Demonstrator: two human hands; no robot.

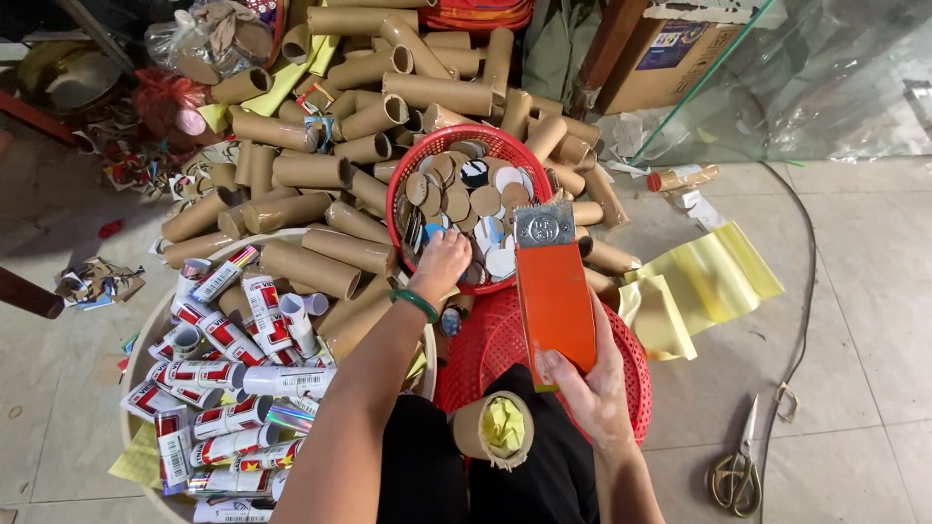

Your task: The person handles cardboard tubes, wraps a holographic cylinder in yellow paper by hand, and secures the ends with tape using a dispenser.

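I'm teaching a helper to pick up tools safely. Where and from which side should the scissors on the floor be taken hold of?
Grip the scissors at the looped handles nearest the person, coming from above with the right hand, which is closest. They lie flat on the tile floor with blades pointing away, so the loops likely offer the safest hold. A black cable runs close beside them; avoid snagging it.
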